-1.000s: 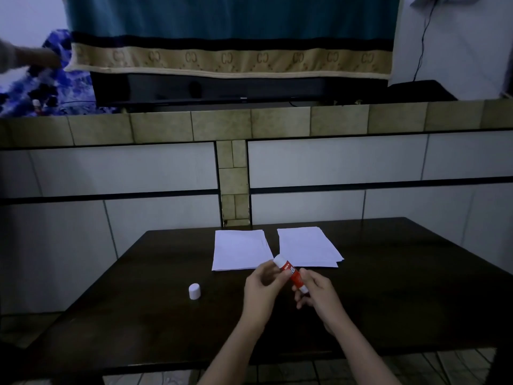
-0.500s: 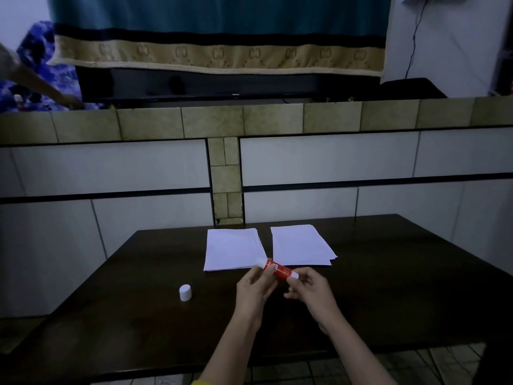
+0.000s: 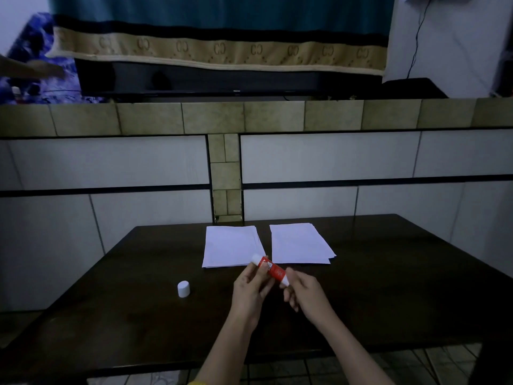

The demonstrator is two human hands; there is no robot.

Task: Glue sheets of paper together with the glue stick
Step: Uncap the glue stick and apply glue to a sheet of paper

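Note:
A red and white glue stick (image 3: 271,268) is held above the dark table (image 3: 116,315), its open end pointing up and left. My left hand (image 3: 251,291) grips its upper part. My right hand (image 3: 304,293) pinches its lower white end. The white cap (image 3: 183,289) stands alone on the table to the left. Two stacks of white paper lie side by side just beyond the hands: the left stack (image 3: 231,245) and the right stack (image 3: 299,244).
A low tiled wall (image 3: 305,118) rises right behind the table's far edge. Above it hang a teal and beige cloth (image 3: 219,48) and a dark screen. Another person's arm (image 3: 30,69) reaches in at the far left background.
The glue stick has tilted slightly and stays between both hands. The view shifted a little. The other person's arm in the background moved.

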